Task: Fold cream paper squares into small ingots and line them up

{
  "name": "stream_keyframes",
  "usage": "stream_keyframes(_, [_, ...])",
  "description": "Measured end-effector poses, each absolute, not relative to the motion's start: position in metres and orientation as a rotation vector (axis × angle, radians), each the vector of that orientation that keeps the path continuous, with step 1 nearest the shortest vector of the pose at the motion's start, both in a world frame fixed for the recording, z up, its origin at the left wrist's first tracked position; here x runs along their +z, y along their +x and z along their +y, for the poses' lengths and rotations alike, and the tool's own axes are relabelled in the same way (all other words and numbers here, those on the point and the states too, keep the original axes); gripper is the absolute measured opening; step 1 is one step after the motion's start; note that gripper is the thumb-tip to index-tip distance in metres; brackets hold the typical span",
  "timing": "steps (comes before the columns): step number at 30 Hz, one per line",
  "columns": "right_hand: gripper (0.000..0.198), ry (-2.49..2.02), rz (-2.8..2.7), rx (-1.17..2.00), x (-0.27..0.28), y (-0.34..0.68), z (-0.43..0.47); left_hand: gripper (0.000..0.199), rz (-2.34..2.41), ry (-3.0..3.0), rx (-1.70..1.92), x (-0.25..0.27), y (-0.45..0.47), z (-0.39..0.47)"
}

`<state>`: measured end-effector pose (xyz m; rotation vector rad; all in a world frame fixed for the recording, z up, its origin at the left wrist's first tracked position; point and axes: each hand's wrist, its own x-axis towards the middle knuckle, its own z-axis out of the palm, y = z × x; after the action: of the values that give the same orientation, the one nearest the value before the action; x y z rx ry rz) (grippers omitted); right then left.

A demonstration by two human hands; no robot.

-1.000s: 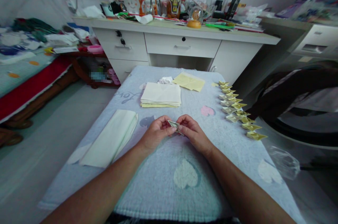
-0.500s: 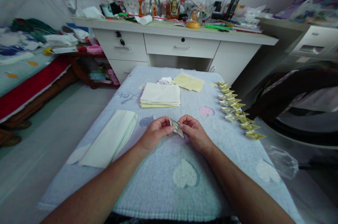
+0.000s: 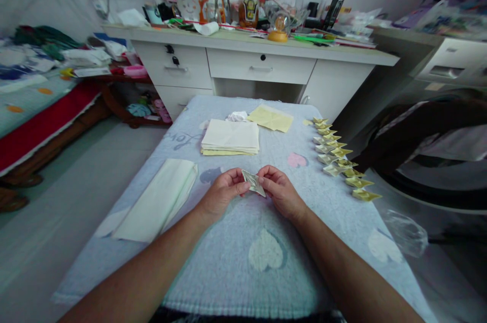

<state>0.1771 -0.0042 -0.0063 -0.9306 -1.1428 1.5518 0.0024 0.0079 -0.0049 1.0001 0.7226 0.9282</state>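
Note:
Between both hands is a small folded piece of paper (image 3: 254, 182), pale and pointed at its corners, with creases in its middle. My left hand (image 3: 225, 189) pinches its left side, thumb on top. My right hand (image 3: 279, 188) grips the right side between thumb and fingers. Beyond the hands lies a stack of white and yellow paper sheets (image 3: 230, 135). A long folded white paper (image 3: 159, 201) rests left of my left hand. To the right, several folded paper boats (image 3: 340, 155) stand in a row.
A light blue cloth with heart prints (image 3: 232, 267) covers the table. Yellow sheets (image 3: 272, 117) and a crumpled white tissue (image 3: 237, 116) lie at its far end. Behind stands a cluttered white desk (image 3: 262, 67); a front-loading washing machine (image 3: 452, 74) is at right, a bed (image 3: 41, 110) at left.
The folded paper has tilted slightly in my fingers, so more of its creased inner face shows. Both hands keep their grip in nearly the same place.

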Motion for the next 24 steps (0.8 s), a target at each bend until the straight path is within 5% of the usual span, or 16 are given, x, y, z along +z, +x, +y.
stream_keyframes(10, [0.035, -0.99, -1.601, 0.987, 0.0034, 0.1761, -0.0102, 0.022, 0.762, 0.957, 0.97, -0.0078, 0.0039, 0.0088])
stream_keyframes(24, [0.023, -1.05, -1.589, 0.972, 0.003, 0.1746, -0.0094, 0.022, 0.771, 1.001, 0.945, -0.0066, 0.0053, 0.0075])
